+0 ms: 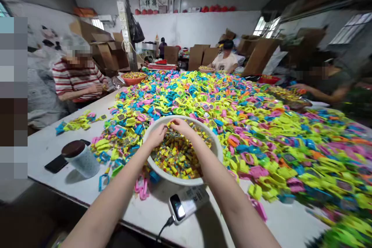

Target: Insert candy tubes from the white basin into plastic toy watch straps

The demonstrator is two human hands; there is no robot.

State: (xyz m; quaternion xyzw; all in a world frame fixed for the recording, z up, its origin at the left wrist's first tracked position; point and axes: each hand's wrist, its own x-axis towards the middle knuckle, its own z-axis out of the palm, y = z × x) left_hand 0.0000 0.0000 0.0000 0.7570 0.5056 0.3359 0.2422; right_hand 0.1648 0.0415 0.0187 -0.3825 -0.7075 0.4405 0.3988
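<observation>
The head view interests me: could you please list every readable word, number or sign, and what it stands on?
No text reads surely.
Framed wall sign: characters too blurred.
White device: printing too small.
Pale shirt: print blurred.
Small pieces in the bowl: any print too small.

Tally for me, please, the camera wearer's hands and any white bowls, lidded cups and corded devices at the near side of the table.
Hands, left hand and right hand: 2
White bowl: 1
Lidded cup: 1
Corded device: 1
Total: 5

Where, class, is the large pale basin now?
In the head view, the basin is central, on the near side of the table, under the left hand and right hand, with a white device nearer the viewer.
</observation>
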